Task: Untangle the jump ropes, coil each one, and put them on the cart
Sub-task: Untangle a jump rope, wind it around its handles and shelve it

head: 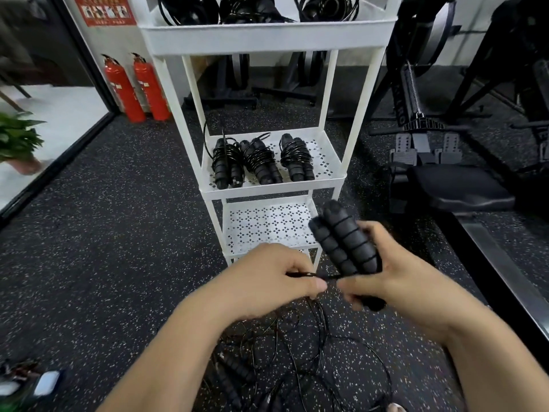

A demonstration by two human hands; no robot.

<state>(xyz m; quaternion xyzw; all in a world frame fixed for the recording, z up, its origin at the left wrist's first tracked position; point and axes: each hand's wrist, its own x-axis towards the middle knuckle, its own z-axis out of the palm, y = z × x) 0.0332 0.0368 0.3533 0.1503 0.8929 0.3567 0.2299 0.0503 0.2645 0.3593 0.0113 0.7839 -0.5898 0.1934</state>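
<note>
My right hand [395,275] grips two black ribbed jump rope handles [344,239] held together, pointing up and left. My left hand [276,278] pinches the thin black cord [329,276] right beside the handles. More cord hangs down to a tangled pile of ropes and handles [285,361] on the floor between my forearms. A white three-tier cart [267,37] stands in front. Its middle shelf holds three coiled ropes [261,162]; the top shelf holds more coils [255,8]. The bottom shelf [267,224] shows only its perforated floor.
Two red fire extinguishers [136,87] stand left of the cart by the wall. A rowing machine [445,162] and other black gym frames fill the right side. A potted plant [17,141] sits at the far left. Speckled black rubber flooring [118,233] surrounds the cart.
</note>
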